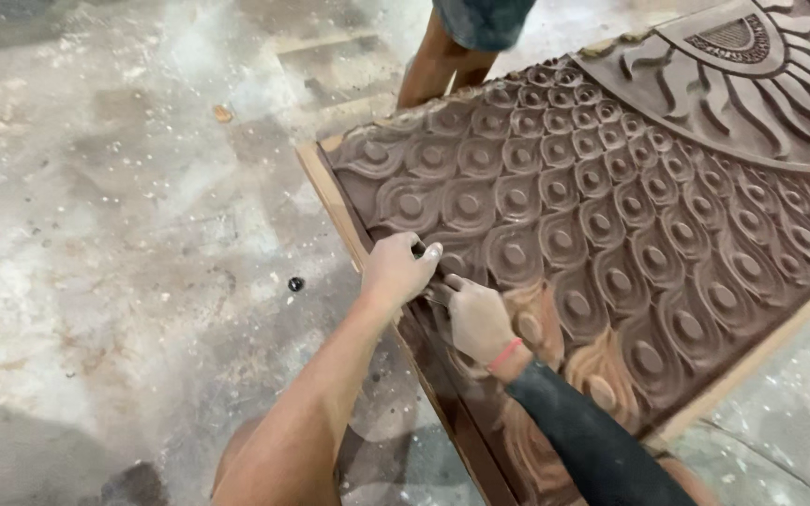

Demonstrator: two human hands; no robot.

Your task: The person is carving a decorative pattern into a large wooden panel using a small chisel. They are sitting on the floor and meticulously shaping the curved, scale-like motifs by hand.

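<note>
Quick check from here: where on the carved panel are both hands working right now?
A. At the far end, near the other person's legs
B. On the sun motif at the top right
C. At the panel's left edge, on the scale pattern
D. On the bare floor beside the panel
C: the left hand and right hand meet on the scale carvings beside the left border of the carved panel.

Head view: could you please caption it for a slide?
Both hands, left and right, press a small tool against a carved wooden panel.

My left hand (397, 270) covers whatever small thing my fingers (427, 251) pinch, so I cannot tell what it is. The carved panel (611, 187) runs off the right and top edges, and the person standing beyond it (461, 47) is cut off above the knees.
</note>
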